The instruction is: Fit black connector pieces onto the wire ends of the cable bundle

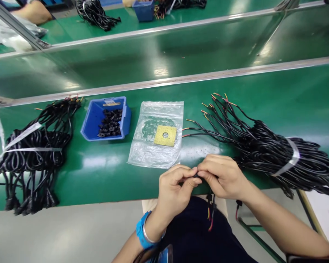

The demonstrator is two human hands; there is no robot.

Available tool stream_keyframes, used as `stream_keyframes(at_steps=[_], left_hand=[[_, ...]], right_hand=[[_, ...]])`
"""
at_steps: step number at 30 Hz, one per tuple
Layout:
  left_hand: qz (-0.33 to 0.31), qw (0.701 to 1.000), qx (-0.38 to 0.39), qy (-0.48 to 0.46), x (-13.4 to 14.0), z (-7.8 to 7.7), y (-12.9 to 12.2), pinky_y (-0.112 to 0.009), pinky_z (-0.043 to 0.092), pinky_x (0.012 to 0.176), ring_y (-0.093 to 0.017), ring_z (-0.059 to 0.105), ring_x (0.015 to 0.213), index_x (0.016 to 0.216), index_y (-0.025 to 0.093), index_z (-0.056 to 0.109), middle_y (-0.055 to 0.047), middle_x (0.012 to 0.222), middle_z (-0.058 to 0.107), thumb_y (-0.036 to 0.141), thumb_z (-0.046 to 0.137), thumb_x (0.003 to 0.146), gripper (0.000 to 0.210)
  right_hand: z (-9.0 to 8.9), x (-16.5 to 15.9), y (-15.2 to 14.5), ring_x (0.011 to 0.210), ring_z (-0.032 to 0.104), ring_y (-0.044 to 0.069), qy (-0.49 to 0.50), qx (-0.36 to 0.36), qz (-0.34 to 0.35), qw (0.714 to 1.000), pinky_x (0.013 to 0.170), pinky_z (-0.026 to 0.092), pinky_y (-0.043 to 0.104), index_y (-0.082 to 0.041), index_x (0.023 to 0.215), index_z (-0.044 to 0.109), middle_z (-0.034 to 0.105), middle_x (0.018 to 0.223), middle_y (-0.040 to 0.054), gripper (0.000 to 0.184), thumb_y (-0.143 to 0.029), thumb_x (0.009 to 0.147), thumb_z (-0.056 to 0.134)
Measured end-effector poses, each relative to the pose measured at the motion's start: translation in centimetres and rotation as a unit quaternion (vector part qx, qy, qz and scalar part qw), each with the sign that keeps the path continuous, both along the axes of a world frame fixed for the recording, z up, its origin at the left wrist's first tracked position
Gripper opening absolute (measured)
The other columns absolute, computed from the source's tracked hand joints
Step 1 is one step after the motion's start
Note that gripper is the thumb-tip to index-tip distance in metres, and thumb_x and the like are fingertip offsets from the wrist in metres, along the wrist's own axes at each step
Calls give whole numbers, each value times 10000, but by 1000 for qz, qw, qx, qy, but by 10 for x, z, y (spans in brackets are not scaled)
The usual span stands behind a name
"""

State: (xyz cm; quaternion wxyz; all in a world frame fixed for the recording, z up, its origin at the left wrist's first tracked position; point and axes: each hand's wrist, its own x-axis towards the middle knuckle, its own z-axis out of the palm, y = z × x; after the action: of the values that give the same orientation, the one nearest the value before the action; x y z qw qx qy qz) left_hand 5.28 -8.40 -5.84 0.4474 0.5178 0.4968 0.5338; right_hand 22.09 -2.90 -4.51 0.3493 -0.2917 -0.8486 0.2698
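Note:
My left hand (177, 186) and my right hand (222, 175) meet at the front edge of the green bench. Both are closed, fingertips pinched together on a small black part (196, 176), mostly hidden by the fingers. Under my right hand hang black cable ends (210, 204) with bare red and yellow wires; whether they join the pinched part is hidden. Just beyond my hands, a yellow sponge (165, 136) with a round hole lies on a clear plastic bag (145, 149). To the left stands a blue bin (89, 122) holding small black plastic parts (111, 122).
A tied bundle of black cables (263, 149) lies at right, its coloured wire ends pointing left. Another tied bundle with plugs (35, 157) lies at left. Behind a metal-edged divider (164, 80), a second bench carries cables (94, 14), a small blue bin (143, 10) and a person's arm (34, 12).

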Motion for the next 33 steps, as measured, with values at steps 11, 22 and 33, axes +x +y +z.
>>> stream_keyframes(at_steps=[11, 22, 33], left_hand=[[-15, 991, -72, -113, -8, 4, -4, -158, 579, 661, -77, 690, 678, 1114, 291, 708, 40, 822, 717, 78, 774, 764, 415], [0, 972, -90, -217, -8, 8, -5, -182, 633, 716, -117, 761, 749, 1050, 219, 681, 16, 865, 750, 69, 694, 848, 251], [-11, 976, -74, -204, -10, 7, -4, -201, 630, 741, -118, 756, 758, 1088, 212, 665, -3, 902, 746, 66, 651, 864, 268]], right_hand=[[7, 9, -3, 601, 474, 113, -8, -42, 5, 999, 582, 386, 234, -175, 850, 568, 542, 684, -2, 132, -156, 952, 487], [8, 10, -2, 579, 468, 107, -33, -55, 7, 998, 559, 382, 230, -180, 885, 569, 536, 687, -12, 85, -149, 910, 494], [2, 9, -2, 519, 449, 94, 0, -24, -2, 1000, 512, 362, 229, -176, 893, 608, 507, 600, -43, 95, -134, 876, 525]])
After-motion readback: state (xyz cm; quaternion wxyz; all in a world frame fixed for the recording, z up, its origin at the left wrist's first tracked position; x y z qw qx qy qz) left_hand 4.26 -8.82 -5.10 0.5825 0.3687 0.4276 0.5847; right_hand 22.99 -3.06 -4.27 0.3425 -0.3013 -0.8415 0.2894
